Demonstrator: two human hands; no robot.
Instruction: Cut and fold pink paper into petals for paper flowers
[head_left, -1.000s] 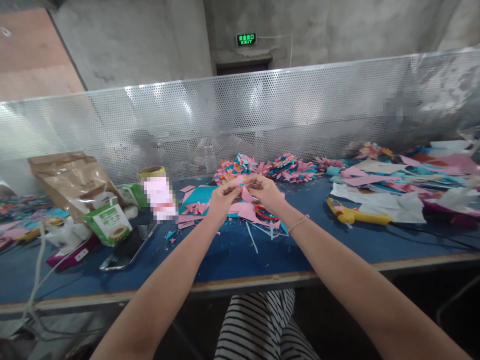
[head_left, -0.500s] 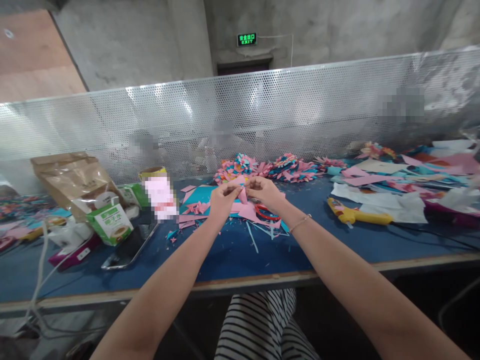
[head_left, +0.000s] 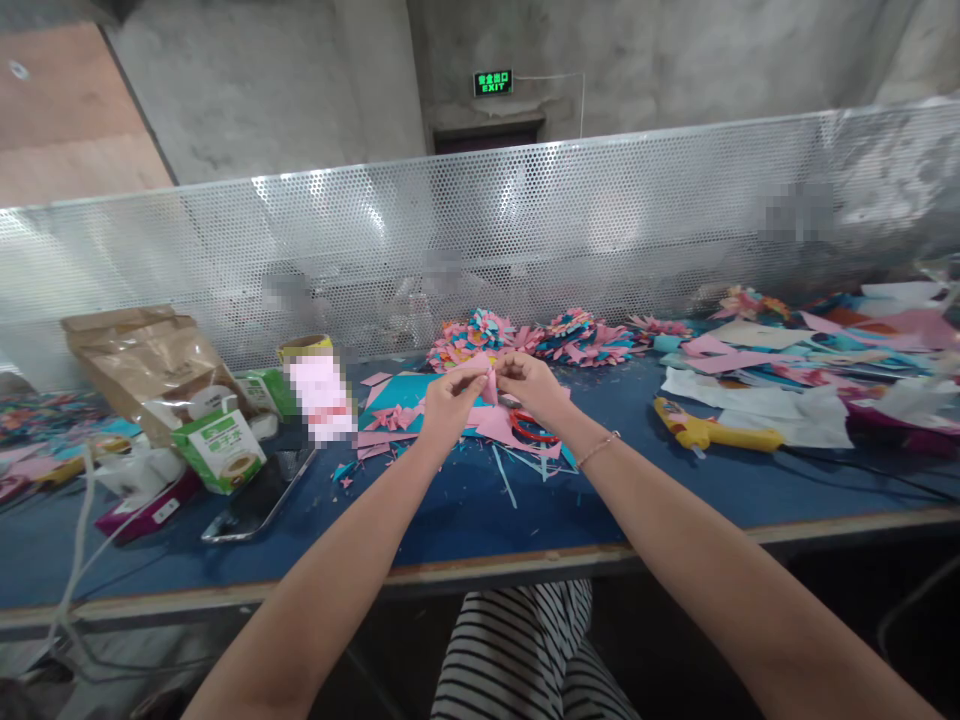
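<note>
both grips pinched on one pink paper piece, fold in progress

left hand (head_left: 448, 405) and right hand (head_left: 529, 385) meet above the bench (head_left: 465, 510), fingertips closed together on a small pink paper piece (head_left: 489, 384). piece is held off the surface, between the two hands, just in front of the finished stack. it looks folded or creased to a narrow shape; exact fold count is too small to tell.

done, judging by the layout:
- a row of finished paper flowers (head_left: 525, 338), pink and teal, sits along the perforated screen (head_left: 480, 230) behind the hands
- a few small pink folded units (head_left: 391, 416) lie on the teal sheet (head_left: 401, 390) left of the hands
- cut pink sheets (head_left: 499, 425) and thin offcut strips (head_left: 504, 475) are scattered under and in front of the hands, so cutting stock looks ready

left, as i read it:
- piece in hand is not yet a finished unit, nor joined to anything
- loose units on the teal sheet are unassembled
- glue gun (head_left: 709, 433) lies on the bench to the right, well apart from both hands, untouched
- red-handled scissors (head_left: 531, 428) rest just below the right hand, not in use

more paper stock (head_left: 757, 400) is piled at the right end. cartons (head_left: 221, 450), a brown bag (head_left: 146, 365) and a phone (head_left: 255, 500) sit at the left.
</note>
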